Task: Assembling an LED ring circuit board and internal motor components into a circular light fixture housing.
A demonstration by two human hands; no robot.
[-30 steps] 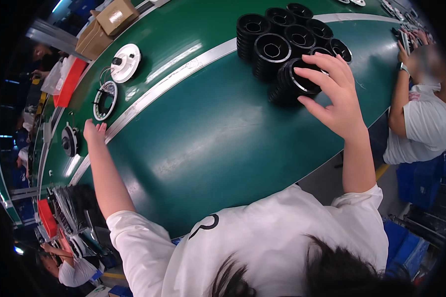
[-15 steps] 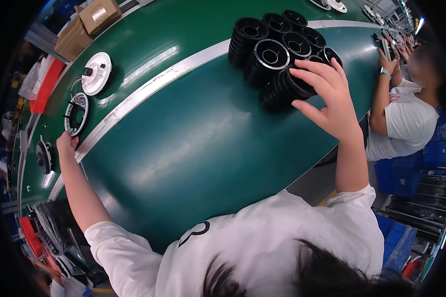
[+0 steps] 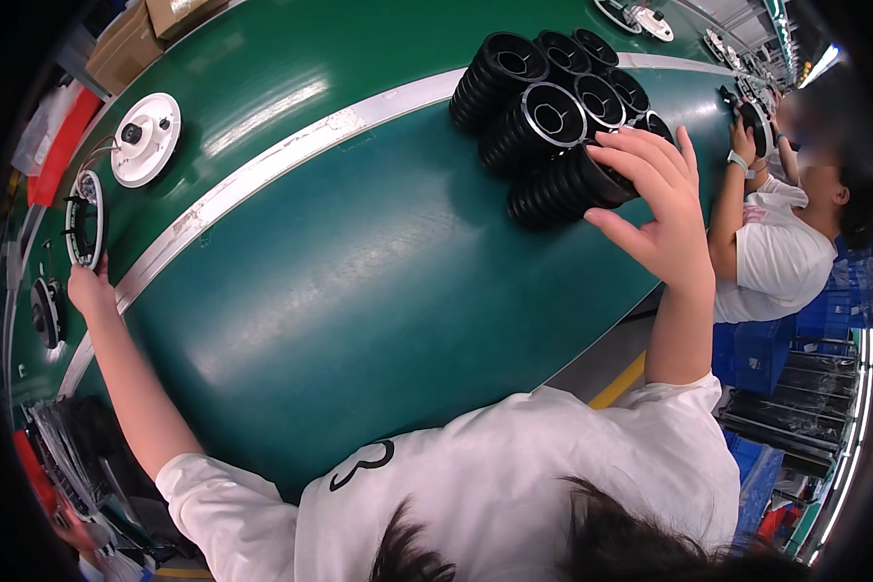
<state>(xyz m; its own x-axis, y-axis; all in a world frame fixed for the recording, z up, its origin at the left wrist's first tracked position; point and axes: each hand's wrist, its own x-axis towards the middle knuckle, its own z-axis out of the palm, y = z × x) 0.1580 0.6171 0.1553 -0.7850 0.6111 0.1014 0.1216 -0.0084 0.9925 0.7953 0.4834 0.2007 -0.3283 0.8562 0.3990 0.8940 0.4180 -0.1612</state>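
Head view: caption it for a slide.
Wide apart: left hand at a ring, right hand at the nearest of several black tubes on a green table.

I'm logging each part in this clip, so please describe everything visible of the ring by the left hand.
The ring has a pale rim, a darker inner band and small dark bits at its left side; it looks like plastic. Thin wires link its top to the white disc. It shows at a slant over the green surface. The left hand meets its near edge; how firmly is unclear.
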